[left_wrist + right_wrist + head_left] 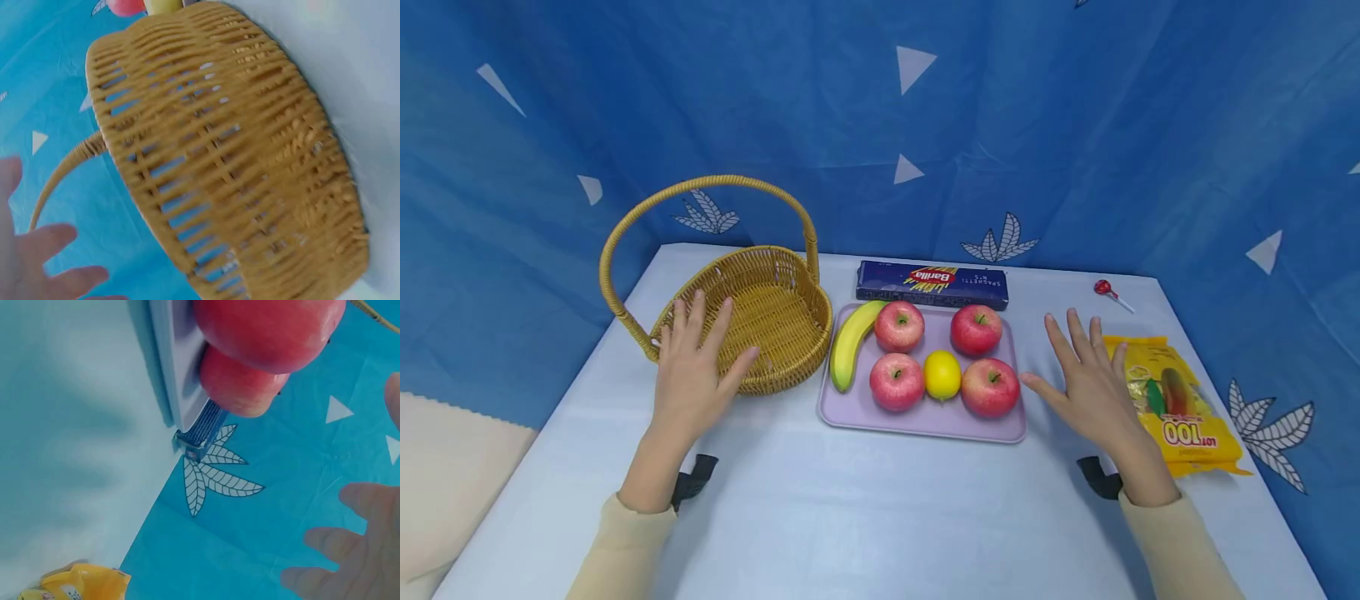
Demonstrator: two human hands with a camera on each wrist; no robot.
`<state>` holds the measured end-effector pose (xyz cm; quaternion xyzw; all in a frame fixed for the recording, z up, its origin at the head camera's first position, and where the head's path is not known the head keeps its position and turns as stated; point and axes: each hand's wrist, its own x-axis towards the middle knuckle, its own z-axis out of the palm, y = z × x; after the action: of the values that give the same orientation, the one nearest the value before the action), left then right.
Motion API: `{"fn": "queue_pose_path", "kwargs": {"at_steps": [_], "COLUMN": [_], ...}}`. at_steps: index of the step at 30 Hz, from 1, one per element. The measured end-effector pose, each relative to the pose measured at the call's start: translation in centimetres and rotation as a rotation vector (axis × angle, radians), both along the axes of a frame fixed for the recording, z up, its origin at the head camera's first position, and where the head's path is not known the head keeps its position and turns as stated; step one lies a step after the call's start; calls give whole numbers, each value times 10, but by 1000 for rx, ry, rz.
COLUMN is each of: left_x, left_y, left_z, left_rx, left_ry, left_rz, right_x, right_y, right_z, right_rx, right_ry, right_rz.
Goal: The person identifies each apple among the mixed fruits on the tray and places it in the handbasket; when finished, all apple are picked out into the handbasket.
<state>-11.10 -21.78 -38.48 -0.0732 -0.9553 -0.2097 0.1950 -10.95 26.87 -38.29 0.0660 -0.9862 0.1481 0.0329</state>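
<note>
Cream sleeves (625,550) run in from the bottom left and bottom right of the frame. At left, the wicker basket (786,373) sits with its handle raised; the left hand (692,375), fingers spread, overlaps it, though the left wrist view shows those fingers apart from the rim. Mid-frame, a lilac tray (850,414) carries a banana (852,346), four apples (990,387) and a lemon (942,375), a navy spaghetti box (932,285) just above. Right of centre, the right hand (1090,383) has spread fingers between the tray and a yellow bag (1187,408) at lower right; a red lollipop (1103,287) lies above.
</note>
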Motion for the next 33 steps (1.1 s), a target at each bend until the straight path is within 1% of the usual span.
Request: {"fn": "queue_pose_path", "kwargs": {"at_steps": [1, 4, 6, 8, 10, 11, 12, 14, 15, 16, 18, 20, 22, 24, 25, 27, 30, 33], "left_x": [2, 4, 3, 1, -2, -3, -4, -6, -6, -7, -8, -9, -11, -13, -14, -16, -18, -19], "left_y": [-2, -9, -14, -19, -24, -27, -29, -35, -38, -41, -46, -50, -53, -56, -57, -58, -58, -56], "left_z": [0, -2, -4, -5, -5, -6, -6, -7, -7, -8, -10, -13, -17, -20, -22, -25, -29, -31], "left_rx": [30, 142, 230, 306, 380, 407, 432, 468, 484, 494, 516, 534, 552, 565, 563, 566, 566, 556], "left_ry": [54, 266, 421, 555, 655, 685, 701, 691, 670, 641, 569, 483, 397, 329, 305, 287, 293, 290], "left_rz": [10, 54, 105, 182, 267, 313, 357, 431, 460, 483, 507, 507, 493, 475, 463, 442, 419, 418], "right_x": [1, 2, 3, 4, 5, 5, 5, 6, 6, 6, 7, 7, 8, 9, 9, 9, 11, 12], "right_y": [-1, -2, -3, -3, -4, -5, -6, -7, -8, -9, -10, -10, -11, -12, -12, -12, -12, -12], "right_z": [0, 1, 0, 0, -2, -2, -3, -6, -7, -8, -11, -13, -15, -16, -17, -18, -19, -20], "right_rx": [-6, -18, -24, -32, -43, -54, -62, -81, -95, -110, -139, -184, -238, -287, -312, -358, -411, -451], "right_ry": [6, 26, 44, 57, 69, 74, 80, 93, 99, 106, 122, 133, 139, 142, 139, 130, 105, 76], "right_rz": [2, 6, 8, 10, 12, 14, 14, 17, 18, 18, 16, 10, -1, -15, -23, -42, -74, -100]}}
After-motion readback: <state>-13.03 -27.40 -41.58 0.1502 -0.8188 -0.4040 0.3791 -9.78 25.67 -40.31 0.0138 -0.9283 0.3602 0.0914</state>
